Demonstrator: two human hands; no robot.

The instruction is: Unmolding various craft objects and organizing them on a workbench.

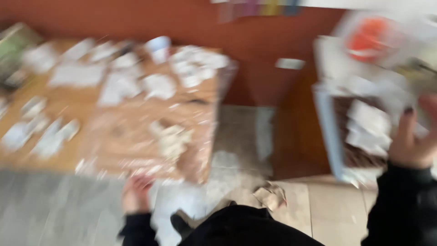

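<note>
Left hand (135, 195) at table edge (150, 171), grip unclear; right hand (412, 143) seemingly clasps pale tray (328, 132)

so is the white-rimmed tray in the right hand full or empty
Not empty: the white-rimmed tray in the right hand holds pale paper pieces over its dark bottom; blur hides more.

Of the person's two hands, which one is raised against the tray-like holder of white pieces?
The right hand, in a black sleeve, is up against the pale-framed tray of white pieces on the right. The left hand hangs low by the wooden table edge.
</note>
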